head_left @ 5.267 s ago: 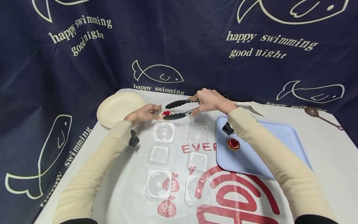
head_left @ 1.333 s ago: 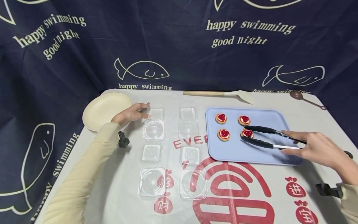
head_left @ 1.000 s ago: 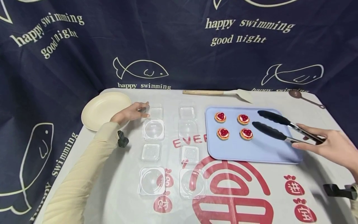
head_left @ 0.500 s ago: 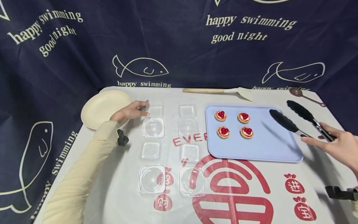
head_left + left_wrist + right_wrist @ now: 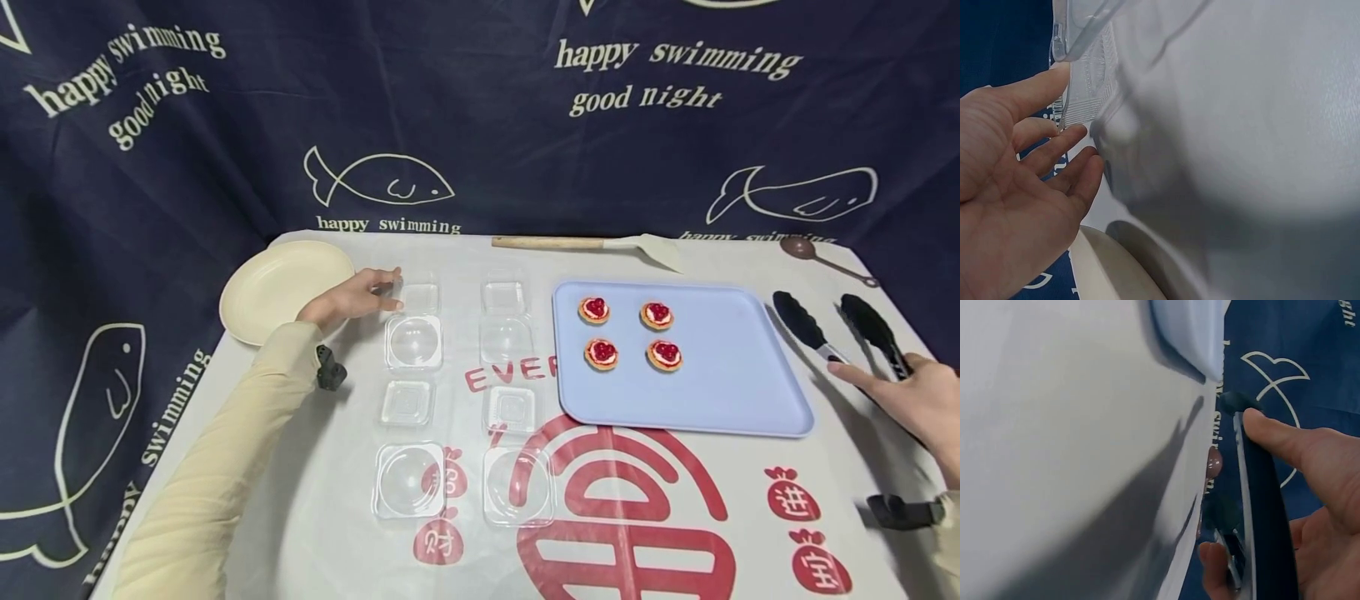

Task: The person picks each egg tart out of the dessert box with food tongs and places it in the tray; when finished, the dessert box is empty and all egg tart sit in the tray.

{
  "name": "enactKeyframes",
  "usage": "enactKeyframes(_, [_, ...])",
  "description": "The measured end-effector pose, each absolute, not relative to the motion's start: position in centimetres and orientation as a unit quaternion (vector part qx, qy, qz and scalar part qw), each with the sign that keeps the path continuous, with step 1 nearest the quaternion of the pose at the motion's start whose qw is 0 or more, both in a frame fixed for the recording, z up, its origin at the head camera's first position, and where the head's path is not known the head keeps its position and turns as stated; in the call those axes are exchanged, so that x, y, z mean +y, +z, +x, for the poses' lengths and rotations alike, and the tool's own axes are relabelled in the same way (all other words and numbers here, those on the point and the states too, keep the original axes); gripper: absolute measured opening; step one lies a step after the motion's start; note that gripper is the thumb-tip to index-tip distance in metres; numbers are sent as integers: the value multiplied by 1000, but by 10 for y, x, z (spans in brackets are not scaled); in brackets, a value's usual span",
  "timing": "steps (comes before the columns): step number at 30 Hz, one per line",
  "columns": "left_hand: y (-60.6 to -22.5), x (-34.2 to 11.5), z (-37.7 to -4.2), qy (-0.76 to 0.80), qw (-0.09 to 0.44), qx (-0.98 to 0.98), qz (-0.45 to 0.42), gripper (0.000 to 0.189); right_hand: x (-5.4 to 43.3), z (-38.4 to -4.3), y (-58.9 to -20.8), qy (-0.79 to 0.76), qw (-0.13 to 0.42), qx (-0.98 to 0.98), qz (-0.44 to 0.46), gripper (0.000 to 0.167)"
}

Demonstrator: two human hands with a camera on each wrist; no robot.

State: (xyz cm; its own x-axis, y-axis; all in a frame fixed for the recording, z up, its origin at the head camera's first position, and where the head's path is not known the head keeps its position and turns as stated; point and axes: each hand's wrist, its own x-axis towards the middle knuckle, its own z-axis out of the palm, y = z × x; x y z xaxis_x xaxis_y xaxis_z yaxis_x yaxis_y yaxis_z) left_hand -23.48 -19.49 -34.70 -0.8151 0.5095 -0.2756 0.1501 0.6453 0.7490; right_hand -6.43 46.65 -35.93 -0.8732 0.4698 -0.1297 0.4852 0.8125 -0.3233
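Observation:
My left hand (image 5: pixel 352 298) reaches to the back-left clear plastic container (image 5: pixel 420 297), thumb and fingers relaxed and spread at its left side. In the left wrist view the thumb and index fingertips touch the edge of that container (image 5: pixel 1090 81). My right hand (image 5: pixel 911 404) grips black-tipped metal tongs (image 5: pixel 843 325), held apart over the table right of the blue tray (image 5: pixel 735 375). Nothing is between the tongs' tips. Several small red-topped tarts (image 5: pixel 664 355) sit in two rows on the tray's left half. In the right wrist view the hand holds the tongs' handle (image 5: pixel 1263 506).
Clear containers with hinged round-domed lids (image 5: pixel 517 487) stand in two columns left of the tray. A cream plate (image 5: pixel 285 287) lies back left. Along the back edge lie a spatula (image 5: pixel 585 243) and a brown spoon (image 5: pixel 825 257).
Over five seconds ago the tongs were at a tart beside my left hand. Later they were round the front-right tart on the tray, released it and moved right. My left hand has stayed lately.

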Motion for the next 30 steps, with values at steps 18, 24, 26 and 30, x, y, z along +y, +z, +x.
enactKeyframes(18, [-351, -198, -235, 371, 241, 876, 192, 62, 466, -75, -363, -97, 109, 968, 203, 89])
enactKeyframes(24, [-354, -198, -235, 361, 229, 881, 204, 65, 465, -73, -368, -88, 115, 966, 216, 94])
enactKeyframes(26, [-355, -198, -235, 353, 225, 885, 205, 66, 462, -73, -370, -85, 119, 965, 216, 96])
enactKeyframes(30, [-355, -198, -233, 356, 217, 890, 182, 70, 448, -73, -366, -105, 99, 970, 193, 108])
